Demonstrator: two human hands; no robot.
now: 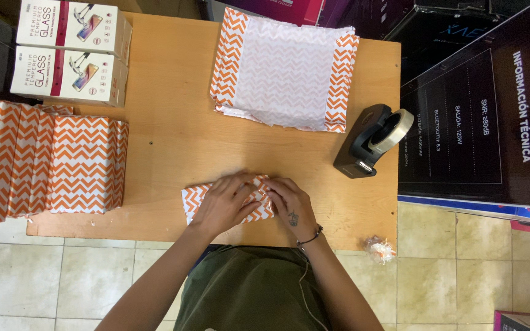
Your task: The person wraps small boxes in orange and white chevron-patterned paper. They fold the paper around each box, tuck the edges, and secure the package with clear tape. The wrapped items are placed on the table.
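Note:
A small parcel (pixel 195 200) wrapped in orange-and-white zigzag paper lies near the front edge of the wooden table (pixel 173 141). My left hand (pixel 227 202) lies flat on top of it, pressing it down. My right hand (pixel 291 202) pinches the folded paper at the parcel's right end; a dark bracelet sits on that wrist. Most of the parcel is hidden under both hands.
A stack of zigzag paper sheets (pixel 284 70) lies at the back. Wrapped parcels (pixel 50 162) are piled at the left, with two white boxes (pixel 72 52) behind them. A black tape dispenser (pixel 372 140) stands right. Large dark cartons (pixel 480 116) crowd the right; crumpled scrap (pixel 380 249) lies on the floor.

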